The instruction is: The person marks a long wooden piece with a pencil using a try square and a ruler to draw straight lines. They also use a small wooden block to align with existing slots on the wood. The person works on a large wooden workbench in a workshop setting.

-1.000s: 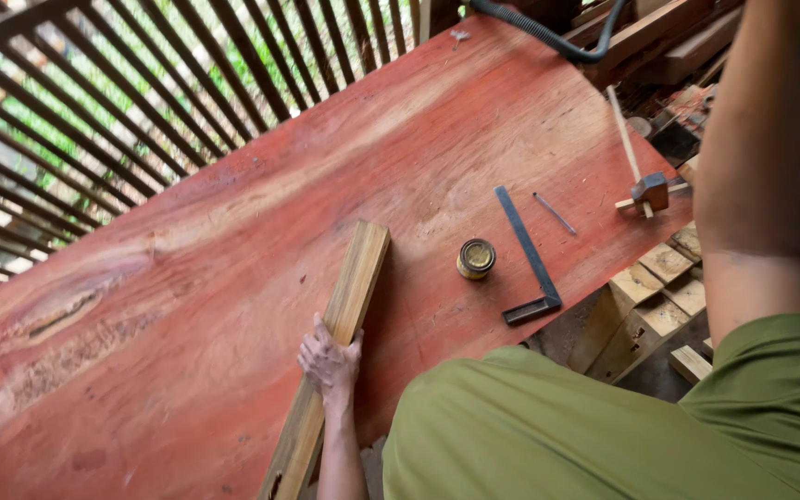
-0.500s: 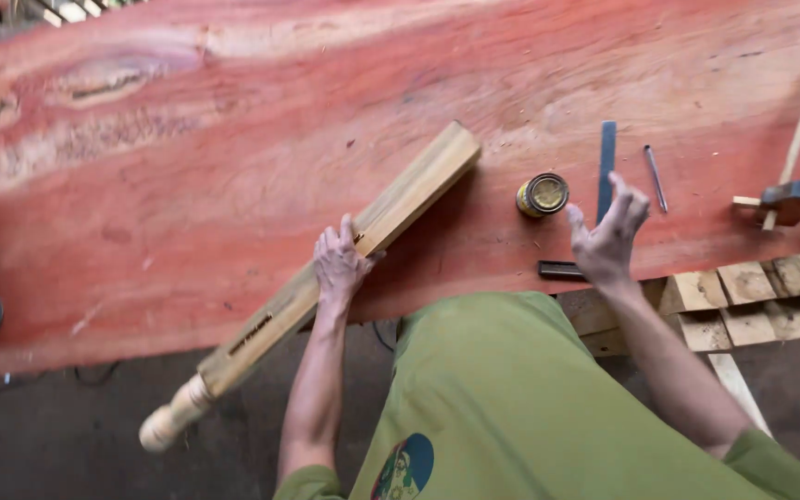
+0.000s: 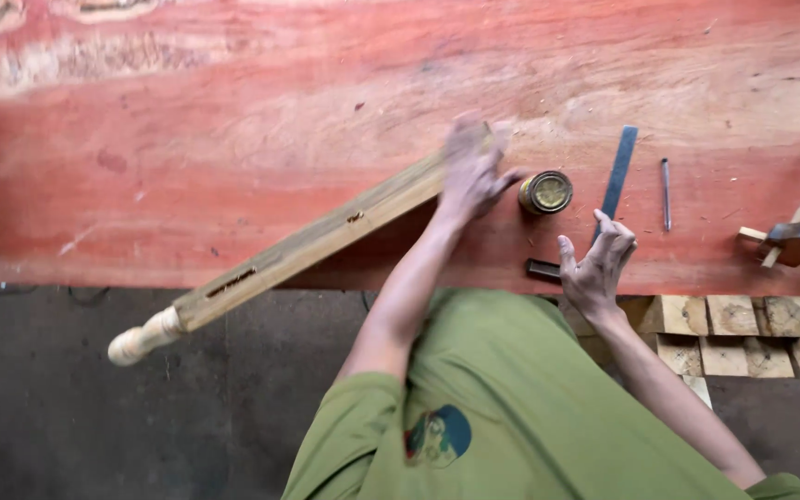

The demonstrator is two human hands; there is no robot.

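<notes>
Tin (image 3: 545, 192) on slab (image 3: 233, 139), between post (image 3: 307, 245) and square (image 3: 615, 181)

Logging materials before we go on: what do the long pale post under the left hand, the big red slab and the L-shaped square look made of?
Long pale post: wood, unfinished yellowish grain, mortise slots, turned knob end. The left hand is blurred over its far end.
Big red slab: solid wood, raw reddish surface with streaky grain, probably unvarnished.
L-shaped square by the right hand: likely metal, flat dull grey blade.

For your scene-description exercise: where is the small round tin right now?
In the head view the small round tin stands on the red plank, right of centre, between the blurred left hand and the metal square.
</notes>
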